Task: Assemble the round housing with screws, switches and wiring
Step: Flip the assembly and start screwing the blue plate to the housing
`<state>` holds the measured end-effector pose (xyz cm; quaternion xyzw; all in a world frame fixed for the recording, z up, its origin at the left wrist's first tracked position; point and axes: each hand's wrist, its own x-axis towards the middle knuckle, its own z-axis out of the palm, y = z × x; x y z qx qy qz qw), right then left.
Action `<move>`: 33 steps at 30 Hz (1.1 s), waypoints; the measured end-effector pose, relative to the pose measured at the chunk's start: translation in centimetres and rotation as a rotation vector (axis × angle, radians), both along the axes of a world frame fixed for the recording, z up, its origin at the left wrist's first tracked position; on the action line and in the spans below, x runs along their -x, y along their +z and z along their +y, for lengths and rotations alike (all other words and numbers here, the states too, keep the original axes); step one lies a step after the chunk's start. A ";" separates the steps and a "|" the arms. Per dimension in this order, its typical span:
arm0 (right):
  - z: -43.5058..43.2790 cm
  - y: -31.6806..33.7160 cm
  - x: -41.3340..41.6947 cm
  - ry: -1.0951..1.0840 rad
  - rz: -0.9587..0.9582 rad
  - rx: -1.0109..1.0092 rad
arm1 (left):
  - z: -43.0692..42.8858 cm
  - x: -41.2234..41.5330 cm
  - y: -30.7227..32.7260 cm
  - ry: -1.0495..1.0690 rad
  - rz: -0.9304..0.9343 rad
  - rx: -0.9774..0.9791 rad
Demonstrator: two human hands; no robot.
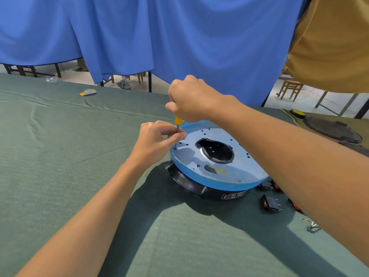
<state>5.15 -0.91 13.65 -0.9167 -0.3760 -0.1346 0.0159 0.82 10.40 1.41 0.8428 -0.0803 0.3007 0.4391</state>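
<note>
The right hand (191, 98) grips a yellow-handled screwdriver (177, 126). The left hand (157, 140) pinches its thin metal shaft. Its tip touches the round, shiny housing (219, 156).

orange-handled screwdriver (178, 124), silvery-blue plate (219, 156), green tablecloth (60, 156).

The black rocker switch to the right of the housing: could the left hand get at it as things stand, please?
Probably not easily: the left hand pinches the screwdriver shaft on the far side of the housing, and the right forearm crosses close over the switch.
</note>
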 end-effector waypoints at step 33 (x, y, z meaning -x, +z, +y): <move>0.3 0.8 0.3 0.101 0.152 0.091 | 1.0 -0.2 0.2 -0.096 0.098 0.201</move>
